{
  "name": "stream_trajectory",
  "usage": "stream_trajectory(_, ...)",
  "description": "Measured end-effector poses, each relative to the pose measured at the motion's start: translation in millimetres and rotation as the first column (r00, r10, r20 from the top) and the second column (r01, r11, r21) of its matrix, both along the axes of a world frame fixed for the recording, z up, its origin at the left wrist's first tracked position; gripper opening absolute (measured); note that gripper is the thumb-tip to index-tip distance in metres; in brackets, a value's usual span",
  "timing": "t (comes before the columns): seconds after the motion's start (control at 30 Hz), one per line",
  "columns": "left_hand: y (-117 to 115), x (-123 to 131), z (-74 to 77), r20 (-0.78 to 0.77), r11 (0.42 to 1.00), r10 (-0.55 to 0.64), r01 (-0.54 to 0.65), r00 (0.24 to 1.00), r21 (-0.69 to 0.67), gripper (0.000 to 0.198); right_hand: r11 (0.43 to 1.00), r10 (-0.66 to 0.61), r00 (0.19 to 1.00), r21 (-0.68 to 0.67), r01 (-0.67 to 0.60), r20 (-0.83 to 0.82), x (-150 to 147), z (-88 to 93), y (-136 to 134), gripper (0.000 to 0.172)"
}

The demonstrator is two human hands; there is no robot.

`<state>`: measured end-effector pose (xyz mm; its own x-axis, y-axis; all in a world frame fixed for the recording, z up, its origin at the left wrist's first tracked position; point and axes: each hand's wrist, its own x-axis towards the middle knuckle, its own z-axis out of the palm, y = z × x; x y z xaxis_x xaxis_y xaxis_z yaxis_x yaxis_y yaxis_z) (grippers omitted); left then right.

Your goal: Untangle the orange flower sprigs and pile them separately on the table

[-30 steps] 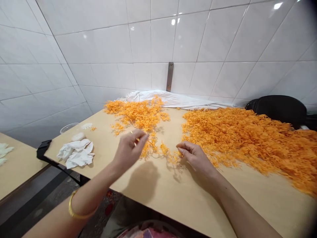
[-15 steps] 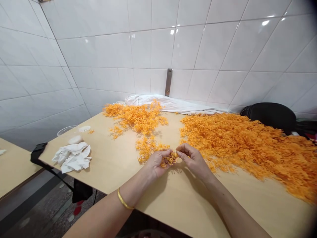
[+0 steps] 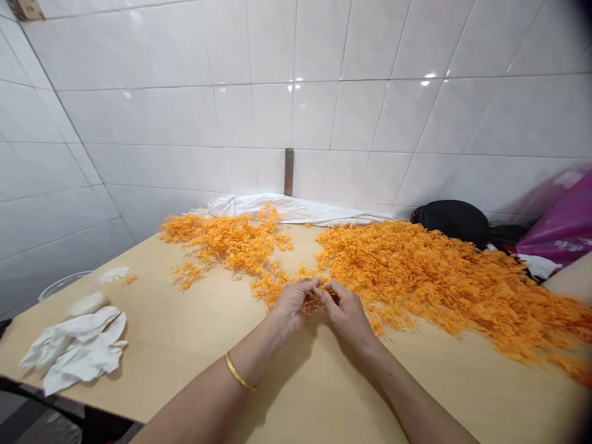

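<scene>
Two hands, left hand [image 3: 290,303] and right hand [image 3: 346,313], meet on orange sprig [image 3: 314,301].
Fingers of both grasping it above worktop [image 3: 185,345]; large orange heap [image 3: 439,277] just right, smaller heap [image 3: 226,237] behind-left.

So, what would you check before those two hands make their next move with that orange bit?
1. Grip: left hand and right hand both pinch the small frilly orange plastic piece: ok.
2. Piece free of the loose orange bits beside it: cannot tell, the hands cover most of it.
3. Bare space on the pale wooden table in front of the hands: ok.
4. Large heap of orange plastic pieces lies close by the right hand: ok.
5. Crumpled white tissues lie well apart, near the table's left edge: ok.
</scene>
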<state>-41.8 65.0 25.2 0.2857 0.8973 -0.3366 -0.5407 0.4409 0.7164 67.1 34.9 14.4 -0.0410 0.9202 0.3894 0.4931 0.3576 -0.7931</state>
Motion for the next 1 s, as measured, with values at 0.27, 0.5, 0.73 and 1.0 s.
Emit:
stream_trajectory(0.27,10,-8,1.6,0.146,0.986,0.026,-0.001,0.989,-0.167,0.008,0.988,0.129,0.985,0.064,-0.137,0.116,-5,-3.3,4,0.021)
stream_trajectory(0.5,10,-10,2.8,0.361,0.993,-0.043,0.080,0.932,-0.087,0.018,0.911,0.373,0.914,-0.126,-0.393,-0.158,-3,11.7,-3,0.027)
stream_trajectory(0.73,15,-16,3.8,0.357,0.997,0.024,0.002,0.934,-0.072,0.007,0.956,0.142,0.867,-0.162,-0.246,-0.478,11,5.1,8,0.028)
stream_trajectory(1.0,23,-25,-11.2,0.326,1.000,0.019,-0.026,0.945,0.017,0.005,0.976,-0.092,0.850,-0.217,-0.026,-0.518,14,-5.2,15,0.026)
